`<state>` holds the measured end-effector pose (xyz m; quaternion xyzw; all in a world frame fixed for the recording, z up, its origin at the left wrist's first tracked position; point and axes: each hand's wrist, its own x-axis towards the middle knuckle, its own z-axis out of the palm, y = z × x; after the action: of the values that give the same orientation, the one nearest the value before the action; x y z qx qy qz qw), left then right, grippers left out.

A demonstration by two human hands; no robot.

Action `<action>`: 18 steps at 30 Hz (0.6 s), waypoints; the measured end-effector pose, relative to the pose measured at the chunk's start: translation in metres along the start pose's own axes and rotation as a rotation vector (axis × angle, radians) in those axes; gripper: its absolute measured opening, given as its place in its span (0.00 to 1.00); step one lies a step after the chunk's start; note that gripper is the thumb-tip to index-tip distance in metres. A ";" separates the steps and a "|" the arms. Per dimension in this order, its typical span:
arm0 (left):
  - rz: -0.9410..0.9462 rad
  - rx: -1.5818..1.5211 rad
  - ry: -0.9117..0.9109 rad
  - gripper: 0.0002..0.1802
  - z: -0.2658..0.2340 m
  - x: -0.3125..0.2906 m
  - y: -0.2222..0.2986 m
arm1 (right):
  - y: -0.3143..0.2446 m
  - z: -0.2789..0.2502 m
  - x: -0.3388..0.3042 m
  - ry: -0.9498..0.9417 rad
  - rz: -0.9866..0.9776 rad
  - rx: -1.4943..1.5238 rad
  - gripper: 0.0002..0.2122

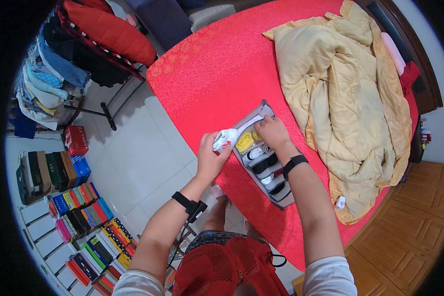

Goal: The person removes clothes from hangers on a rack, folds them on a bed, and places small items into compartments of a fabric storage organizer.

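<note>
A white rolled sock (225, 139) with a red mark is held in my left hand (212, 157), just off the near-left side of a grey fabric organizer (252, 117). My right hand (273, 132) reaches over the organizer's far part, fingers bent down at a compartment and its rim. What those fingers grip, if anything, is hidden. Beside them lies a yellow rolled bundle (244, 142). Nearer compartments hold a white bundle (255, 153), a black bundle (265, 164) and more dark and white ones.
The organizer lies on a red bedspread (207, 84). A crumpled cream quilt (340, 98) covers the right side, with a white rolled item (340, 202) on its near edge. At left are a clothes rack (108, 116) and a shelf of boxes (84, 217). Wooden cabinet doors (404, 212) stand right.
</note>
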<state>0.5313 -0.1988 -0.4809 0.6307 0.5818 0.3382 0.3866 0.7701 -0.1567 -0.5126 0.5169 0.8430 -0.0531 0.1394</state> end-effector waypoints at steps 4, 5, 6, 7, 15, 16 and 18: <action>0.026 0.020 -0.023 0.23 0.005 0.006 -0.001 | -0.002 0.013 0.005 0.010 0.034 -0.048 0.08; 0.016 0.001 -0.026 0.23 0.007 0.006 0.001 | -0.001 0.017 0.005 0.007 0.036 -0.049 0.08; 0.004 -0.013 -0.026 0.23 0.007 0.007 0.001 | -0.004 0.018 0.006 -0.003 0.046 -0.055 0.08; 0.001 -0.011 -0.025 0.23 0.008 0.007 0.000 | -0.006 0.019 0.007 -0.014 0.057 -0.061 0.09; 0.036 -0.001 -0.013 0.24 0.013 0.008 -0.003 | -0.013 0.029 0.000 -0.108 0.157 0.019 0.09; 0.037 0.000 -0.015 0.24 0.013 0.008 -0.002 | -0.012 0.027 -0.003 -0.033 0.138 0.030 0.09; 0.020 -0.018 -0.015 0.24 0.011 0.008 -0.001 | -0.011 0.013 -0.007 0.069 0.140 0.060 0.07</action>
<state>0.5412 -0.1921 -0.4866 0.6353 0.5696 0.3427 0.3931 0.7659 -0.1705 -0.5240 0.5801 0.8070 -0.0507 0.0981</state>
